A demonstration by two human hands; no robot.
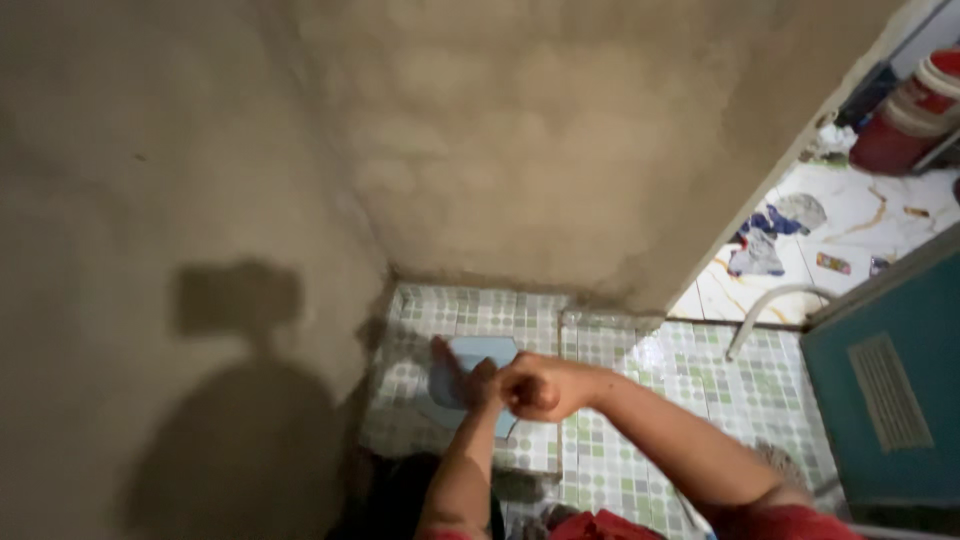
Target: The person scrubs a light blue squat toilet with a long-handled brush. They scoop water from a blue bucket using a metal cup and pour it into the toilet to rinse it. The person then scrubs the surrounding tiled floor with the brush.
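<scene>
My two hands meet in front of me above a blue squat toilet pan (478, 358) set in a floor of small green and white tiles (700, 380). My right hand (535, 387) is curled into a fist, and it presses against my left hand (484, 383), whose fingers are hard to make out. Whether either hand holds something small is hidden by blur. Both bare forearms rise from the bottom edge, and red cloth (600, 526) shows at my chest.
Rough grey cement walls (480, 150) close in at the left and ahead. A teal door (890, 390) with a vent stands open at the right. Beyond it lie a white marbled floor (860, 225), scattered rags (765, 240), a curved white pipe (770, 305) and red buckets (915, 110).
</scene>
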